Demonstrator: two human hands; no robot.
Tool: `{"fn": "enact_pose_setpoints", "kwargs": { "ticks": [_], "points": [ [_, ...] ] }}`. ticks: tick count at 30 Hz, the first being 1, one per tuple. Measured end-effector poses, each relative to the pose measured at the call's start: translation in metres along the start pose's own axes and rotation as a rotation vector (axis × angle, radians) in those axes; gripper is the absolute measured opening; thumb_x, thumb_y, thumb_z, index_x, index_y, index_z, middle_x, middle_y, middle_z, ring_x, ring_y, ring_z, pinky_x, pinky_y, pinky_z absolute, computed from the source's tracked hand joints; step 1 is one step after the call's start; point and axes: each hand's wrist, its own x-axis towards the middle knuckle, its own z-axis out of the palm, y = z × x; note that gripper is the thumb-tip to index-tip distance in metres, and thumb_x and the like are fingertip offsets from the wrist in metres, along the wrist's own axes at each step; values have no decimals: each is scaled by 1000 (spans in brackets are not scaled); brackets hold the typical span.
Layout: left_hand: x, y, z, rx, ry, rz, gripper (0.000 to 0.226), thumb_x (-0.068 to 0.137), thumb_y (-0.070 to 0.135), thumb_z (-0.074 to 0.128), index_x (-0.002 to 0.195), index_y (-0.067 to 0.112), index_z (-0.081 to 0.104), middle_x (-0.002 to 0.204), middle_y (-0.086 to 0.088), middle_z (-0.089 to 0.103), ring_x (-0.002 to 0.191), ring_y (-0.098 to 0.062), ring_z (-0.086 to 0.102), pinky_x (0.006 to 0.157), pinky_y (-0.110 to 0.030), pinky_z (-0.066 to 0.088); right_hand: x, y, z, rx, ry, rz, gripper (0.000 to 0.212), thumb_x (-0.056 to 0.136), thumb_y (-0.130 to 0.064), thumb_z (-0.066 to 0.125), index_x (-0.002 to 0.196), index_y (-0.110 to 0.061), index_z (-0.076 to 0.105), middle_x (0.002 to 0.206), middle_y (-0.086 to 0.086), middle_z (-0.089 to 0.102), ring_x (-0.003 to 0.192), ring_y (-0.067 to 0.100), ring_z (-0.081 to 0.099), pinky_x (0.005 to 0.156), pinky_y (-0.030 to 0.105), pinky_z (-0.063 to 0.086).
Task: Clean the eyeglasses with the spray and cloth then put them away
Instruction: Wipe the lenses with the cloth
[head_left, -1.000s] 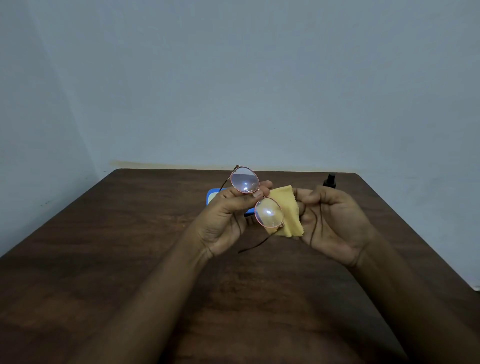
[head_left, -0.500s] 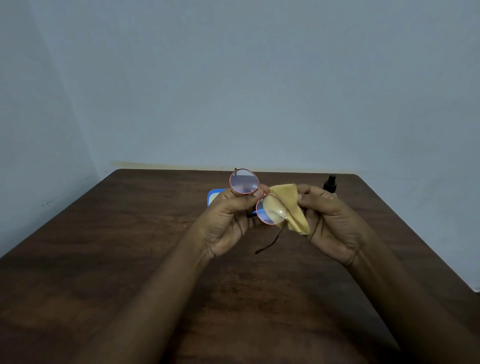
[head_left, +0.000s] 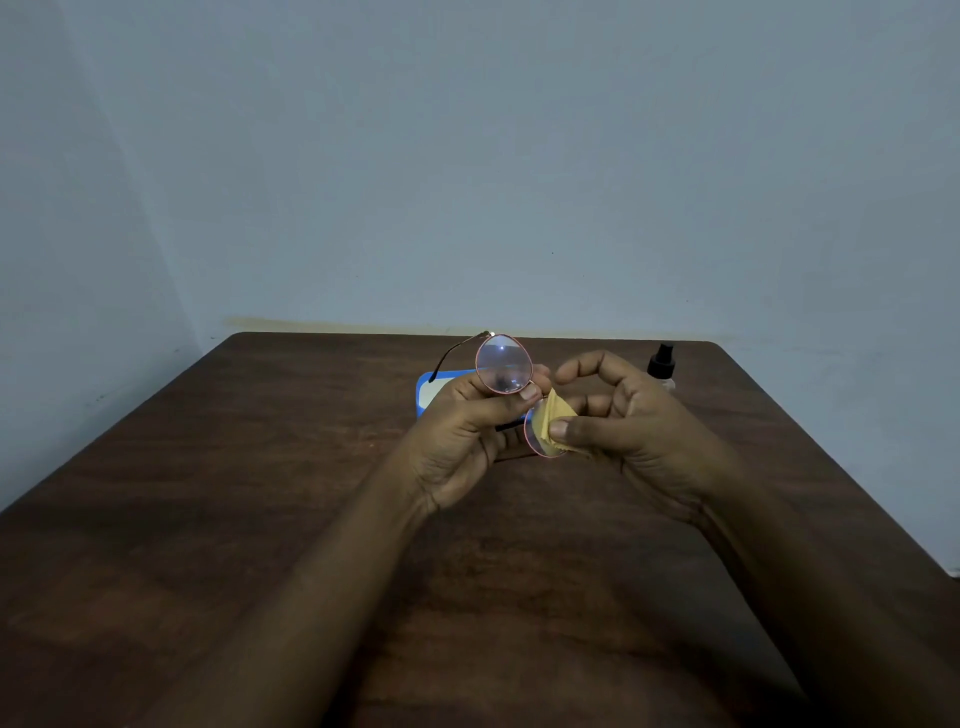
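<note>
While the left grip (head_left: 467, 431) pinches the eyeglasses (head_left: 505, 370) by the bridge over the bench (head_left: 208, 519), the right grip (head_left: 639, 431) clamps the yellow cloth (head_left: 556, 415) round the lower lens: wiping, I judge. Next, the upper lens; the blue case (head_left: 428, 387) lies at the left grip's eleven o'clock.

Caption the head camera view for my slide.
The left hand holds the eyeglasses while the right hand pinches a yellow cloth on one lens.

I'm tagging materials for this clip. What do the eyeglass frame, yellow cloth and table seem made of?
Eyeglass frame: thin wire, coppery-pink sheen, likely metal. Yellow cloth: soft matte fabric that creases, perhaps microfibre. Table: dark brown with visible grain, wood or wood-look laminate.
</note>
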Motion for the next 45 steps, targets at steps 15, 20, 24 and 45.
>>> {"fn": "enact_pose_setpoints", "kwargs": {
  "ticks": [15,20,24,45],
  "points": [
    [0,-5,0,18,-29,52,15,86,10,72,96,12,81,107,0,77,90,-17,75,72,-38,63,2,9,2,-1,-39,22,23,74,-20,94,93,-20,81,97,17,79,82,22,76,75,31,61],
    [-1,-4,-1,2,-56,21,19,80,17,80,99,14,82,105,0,77,91,-15,75,77,-39,64,3,13,2,-40,12,26,49,68,-47,96,85,-6,74,93,24,71,84,35,64,83,49,51],
    [0,-4,0,2,-20,25,16,85,11,74,100,11,79,106,0,76,91,-16,73,77,-40,63,3,13,3,0,-44,6,23,86,-22,82,94,-2,76,99,22,74,87,28,67,84,44,50],
    [2,-7,0,-31,6,-17,16,82,13,71,84,19,86,98,1,79,88,-14,75,81,-37,61,1,16,10,20,20,-24,9,78,-15,83,86,-13,81,97,20,78,86,22,73,80,30,60]
  ]
}}
